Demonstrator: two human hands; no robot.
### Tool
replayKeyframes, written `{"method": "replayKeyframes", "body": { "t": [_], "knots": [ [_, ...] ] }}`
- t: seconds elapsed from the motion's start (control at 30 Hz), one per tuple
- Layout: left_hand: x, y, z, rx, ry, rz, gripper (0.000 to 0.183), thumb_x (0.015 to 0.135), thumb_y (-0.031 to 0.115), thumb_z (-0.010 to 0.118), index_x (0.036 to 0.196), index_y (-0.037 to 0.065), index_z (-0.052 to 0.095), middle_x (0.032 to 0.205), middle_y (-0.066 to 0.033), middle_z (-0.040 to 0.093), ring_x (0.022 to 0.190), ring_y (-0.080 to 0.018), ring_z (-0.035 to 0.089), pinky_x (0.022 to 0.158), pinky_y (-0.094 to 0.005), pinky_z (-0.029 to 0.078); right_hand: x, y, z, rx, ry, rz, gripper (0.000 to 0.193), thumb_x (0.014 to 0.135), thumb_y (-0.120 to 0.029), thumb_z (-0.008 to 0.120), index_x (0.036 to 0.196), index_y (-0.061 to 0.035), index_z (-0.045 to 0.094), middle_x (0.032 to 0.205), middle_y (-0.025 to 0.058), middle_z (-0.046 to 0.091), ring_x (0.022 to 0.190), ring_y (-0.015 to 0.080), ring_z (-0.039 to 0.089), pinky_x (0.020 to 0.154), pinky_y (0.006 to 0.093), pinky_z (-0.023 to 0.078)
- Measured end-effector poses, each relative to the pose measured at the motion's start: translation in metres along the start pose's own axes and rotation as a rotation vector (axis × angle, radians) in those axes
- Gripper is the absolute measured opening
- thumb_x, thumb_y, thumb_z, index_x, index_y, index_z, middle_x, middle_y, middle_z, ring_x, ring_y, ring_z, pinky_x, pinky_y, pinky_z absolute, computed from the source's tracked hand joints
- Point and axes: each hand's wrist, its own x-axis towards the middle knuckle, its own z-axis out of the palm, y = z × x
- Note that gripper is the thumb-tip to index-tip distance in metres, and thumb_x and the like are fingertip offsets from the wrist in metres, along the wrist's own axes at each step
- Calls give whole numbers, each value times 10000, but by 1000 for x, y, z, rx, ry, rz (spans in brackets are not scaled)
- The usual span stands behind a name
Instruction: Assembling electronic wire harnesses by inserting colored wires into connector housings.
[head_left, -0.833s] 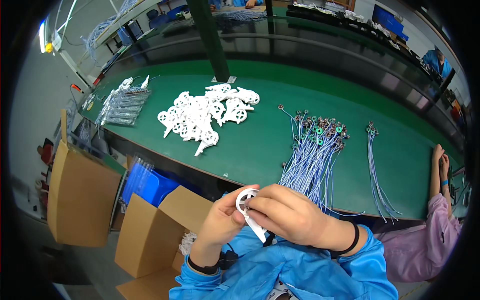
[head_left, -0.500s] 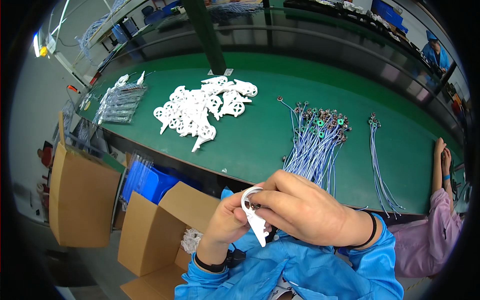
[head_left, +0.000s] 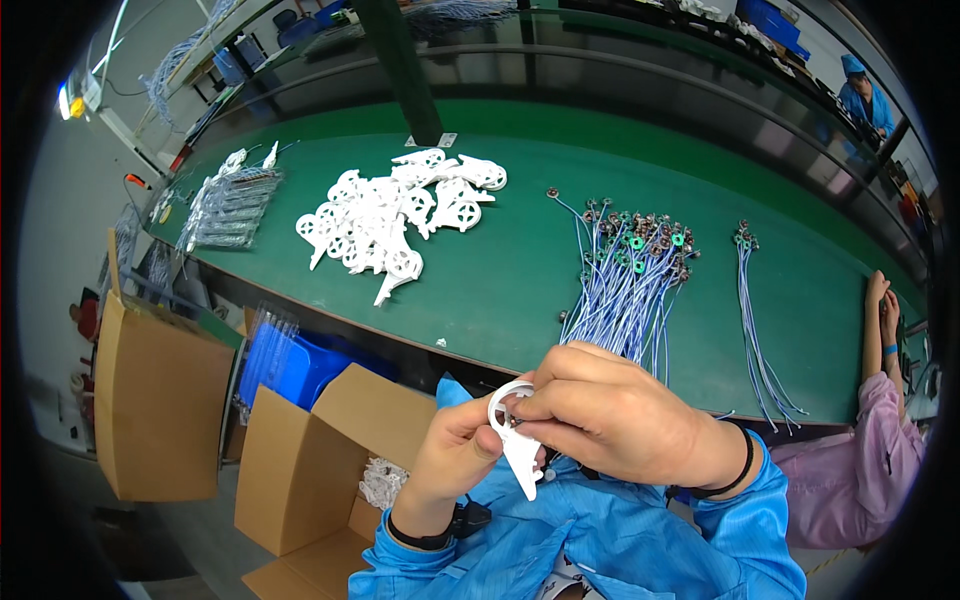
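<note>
View, head cam: L hand (head_left: 455,450) grips white ring-ended part (head_left: 522,464) by its ring, in front of blue jacket (head_left: 600,540), off near edge of desk (head_left: 480,325). R hand (head_left: 620,412) pinches small dark metal piece (head_left: 514,421) at ring opening (mostly hidden; alignment can't be told). Poss. faults: skewed R-hand pressure could flex thin ring or pop metal pc. loose; slack L grip could drop white part, e.g. twd. open carton (head_left: 285,470).

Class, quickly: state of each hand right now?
Left hand: closed, holding the white plastic part.
Right hand: closed at the part's ring; what it holds cannot be told.
</note>
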Motion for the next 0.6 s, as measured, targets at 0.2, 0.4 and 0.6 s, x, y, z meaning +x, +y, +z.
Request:
{"method": "replayKeyframes", "body": {
  "t": [0.2,0.4,0.6],
  "knots": [
    [0,4,0,134,88,-21,630,921,441,522,1244,-96,456,972,-155,633,845,-201,644,721,-328,538,1,2,0,-9,-63,64,159,784,-79,685,925,-41,624,825,94,524,811,284,540,720,367,446],
    [4,15,-6,9,78,-175,610,950,457,462,1275,-58,453,955,-113,623,833,-170,632,728,-322,545,3,9,-6,32,-128,104,169,817,-88,650,976,-35,633,847,103,531,833,289,548,747,370,445],
    [5,22,1,97,114,-147,537,962,419,454,1174,-73,487,855,-163,631,721,-230,648,600,-346,530,8,8,-11,-71,-184,11,182,831,-98,629,1007,-49,632,848,90,524,828,277,543,740,374,436]
  ]
}}
